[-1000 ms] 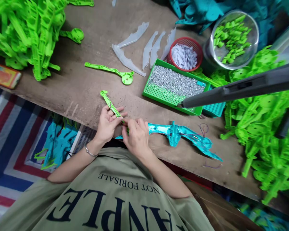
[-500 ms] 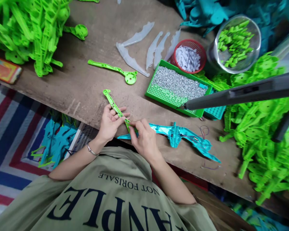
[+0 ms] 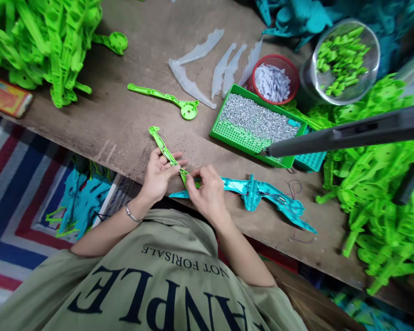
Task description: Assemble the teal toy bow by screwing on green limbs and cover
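My left hand (image 3: 158, 177) grips a long green plastic arm piece (image 3: 161, 146) near its middle, its free end pointing up and left over the table. My right hand (image 3: 207, 193) pinches the lower end of that same green piece, fingers pressed together at the joint. Right beside my right hand a teal plastic toy bow body (image 3: 258, 195) lies flat on the wooden table (image 3: 124, 124), with thin wires at its right end.
A second green arm piece (image 3: 165, 99) lies further back. Green parts pile at top left (image 3: 44, 41) and right (image 3: 382, 193). A green tray of screws (image 3: 255, 124), a red basket (image 3: 274, 80), a clear bowl (image 3: 345, 59), translucent blades (image 3: 200, 69) and a grey tool (image 3: 348, 135) sit behind.
My right hand has slid a little to the right and opened its pinch around the green piece's lower end. The left hand keeps its hold; the view shifted slightly.
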The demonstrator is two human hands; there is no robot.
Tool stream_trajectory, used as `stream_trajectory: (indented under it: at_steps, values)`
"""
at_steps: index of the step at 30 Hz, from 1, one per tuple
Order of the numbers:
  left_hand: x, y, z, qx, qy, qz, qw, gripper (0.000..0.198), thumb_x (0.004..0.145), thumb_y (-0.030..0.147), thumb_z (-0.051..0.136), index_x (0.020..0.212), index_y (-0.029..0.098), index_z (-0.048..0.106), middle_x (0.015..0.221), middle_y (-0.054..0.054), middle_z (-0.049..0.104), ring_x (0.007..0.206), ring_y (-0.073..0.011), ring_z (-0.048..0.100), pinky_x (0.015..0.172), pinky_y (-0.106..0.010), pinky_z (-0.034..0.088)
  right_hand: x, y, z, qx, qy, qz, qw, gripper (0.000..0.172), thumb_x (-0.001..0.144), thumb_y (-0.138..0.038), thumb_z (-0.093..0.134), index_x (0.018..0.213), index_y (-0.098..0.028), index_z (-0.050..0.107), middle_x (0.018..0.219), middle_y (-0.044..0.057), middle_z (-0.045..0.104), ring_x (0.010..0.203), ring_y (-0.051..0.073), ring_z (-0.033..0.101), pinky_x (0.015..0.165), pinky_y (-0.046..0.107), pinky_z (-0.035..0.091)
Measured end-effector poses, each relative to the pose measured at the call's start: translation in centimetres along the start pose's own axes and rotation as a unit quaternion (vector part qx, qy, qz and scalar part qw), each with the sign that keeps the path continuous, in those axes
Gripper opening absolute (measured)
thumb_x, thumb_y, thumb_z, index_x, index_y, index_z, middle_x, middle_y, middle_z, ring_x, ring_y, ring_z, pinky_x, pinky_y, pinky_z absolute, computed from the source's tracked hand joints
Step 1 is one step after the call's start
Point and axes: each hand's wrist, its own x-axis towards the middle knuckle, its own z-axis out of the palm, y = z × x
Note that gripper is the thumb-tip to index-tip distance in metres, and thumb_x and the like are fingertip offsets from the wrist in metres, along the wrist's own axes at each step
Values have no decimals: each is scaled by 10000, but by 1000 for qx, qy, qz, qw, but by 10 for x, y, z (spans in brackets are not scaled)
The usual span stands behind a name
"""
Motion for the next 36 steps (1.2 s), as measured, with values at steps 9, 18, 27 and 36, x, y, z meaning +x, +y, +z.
stream_trajectory:
  at_steps: [9,18,27,36]
  values:
    - [1,1,-5,20,-28,3,999,689,699,182,854,1194,282,385,1177,-37,696,1052,-215,742,947,-392,584,5,3,-8,42,-33,1,999,144,928,-202,543,794,-194,598,794,34,618,673,146,549,621,281,425]
    - [1,0,3,40,0,27,999,689,670,155,825,1163,290,362,1119,-7,686,914,-165,747,860,-338,589,3,2,-10,-22,-47,12,999,135,921,-230,533,827,-201,625,827,63,648,770,201,619,696,322,459]
    - [0,-1,3,47,2,30,998,713,660,131,822,1180,293,362,1092,4,677,903,-157,742,876,-342,588,1,-1,-6,-126,-54,-14,991,190,956,-224,494,844,-187,644,834,69,620,675,175,558,573,302,342]
    - [-1,-1,3,61,12,20,998,733,678,141,812,1222,300,346,1109,-9,669,932,-180,744,935,-397,581,-21,-7,-14,-244,-85,-148,955,247,952,-85,450,1044,-177,660,903,110,620,795,215,554,597,318,444]
